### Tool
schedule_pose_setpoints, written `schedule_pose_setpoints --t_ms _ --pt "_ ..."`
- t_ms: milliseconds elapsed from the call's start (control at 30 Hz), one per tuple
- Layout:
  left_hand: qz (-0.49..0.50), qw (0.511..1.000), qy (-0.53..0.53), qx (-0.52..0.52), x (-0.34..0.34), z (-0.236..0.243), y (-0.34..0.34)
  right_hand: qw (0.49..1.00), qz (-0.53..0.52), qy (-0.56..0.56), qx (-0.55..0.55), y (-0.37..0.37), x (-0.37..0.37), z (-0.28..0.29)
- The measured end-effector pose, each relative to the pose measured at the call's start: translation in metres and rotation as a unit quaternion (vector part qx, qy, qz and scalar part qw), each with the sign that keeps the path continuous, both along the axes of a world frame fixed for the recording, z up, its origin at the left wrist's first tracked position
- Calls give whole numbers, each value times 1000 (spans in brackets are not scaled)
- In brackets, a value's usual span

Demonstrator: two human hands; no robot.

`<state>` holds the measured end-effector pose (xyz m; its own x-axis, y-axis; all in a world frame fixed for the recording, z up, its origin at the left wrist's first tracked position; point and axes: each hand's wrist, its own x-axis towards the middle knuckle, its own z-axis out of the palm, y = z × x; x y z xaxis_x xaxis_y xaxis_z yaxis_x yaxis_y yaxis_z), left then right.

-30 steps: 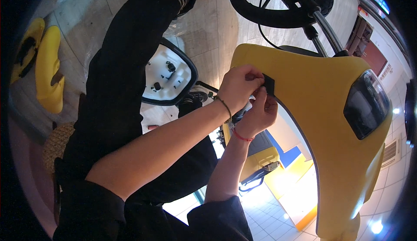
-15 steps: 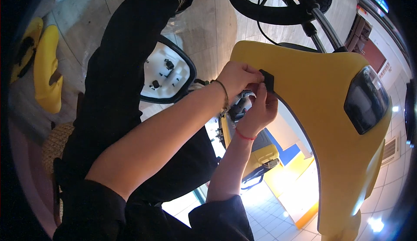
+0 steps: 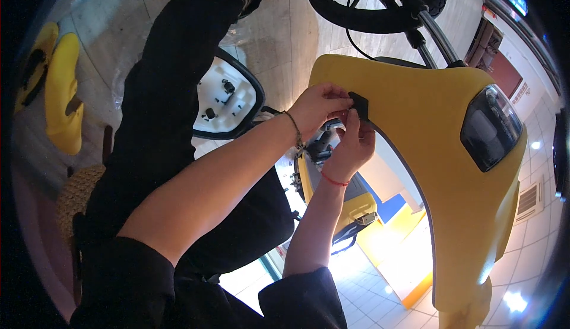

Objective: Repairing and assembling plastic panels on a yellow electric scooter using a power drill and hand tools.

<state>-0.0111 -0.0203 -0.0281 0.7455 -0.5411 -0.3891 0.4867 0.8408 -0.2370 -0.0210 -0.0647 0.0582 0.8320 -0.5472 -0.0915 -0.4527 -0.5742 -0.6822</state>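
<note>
A small flat black piece [image 3: 360, 106] sits at the upper inner edge of a large yellow scooter body panel [image 3: 418, 115], which has a dark glossy lens [image 3: 491, 128]. My left hand [image 3: 320, 106], with a dark cord bracelet, has its fingers pinched on the black piece from the left. Just below, my right hand [image 3: 352, 145], with a red cord bracelet, also holds it, thumb raised against its lower part. What lies under the fingertips is hidden.
A black front wheel [image 3: 374, 17] and metal fork [image 3: 437, 38] are above the panel. A white dark-rimmed shell [image 3: 219, 94] lies beside my leg; yellow panels [image 3: 62, 86] lie on the wooden floor [image 3: 276, 47] at left. A woven seat [image 3: 77, 201] is beside me.
Both hands, the black piece and the yellow panel have shifted slightly up and left in the picture. The fingers remain on the black piece.
</note>
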Motion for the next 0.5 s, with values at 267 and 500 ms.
schedule_pose_setpoints --t_ms 267,500 --pt "11 999 30 5 -1 1 -5 1000 -8 -2 19 1 0 0" --pt "8 999 25 29 -2 -2 -5 1000 -8 -6 17 2 -1 -3"
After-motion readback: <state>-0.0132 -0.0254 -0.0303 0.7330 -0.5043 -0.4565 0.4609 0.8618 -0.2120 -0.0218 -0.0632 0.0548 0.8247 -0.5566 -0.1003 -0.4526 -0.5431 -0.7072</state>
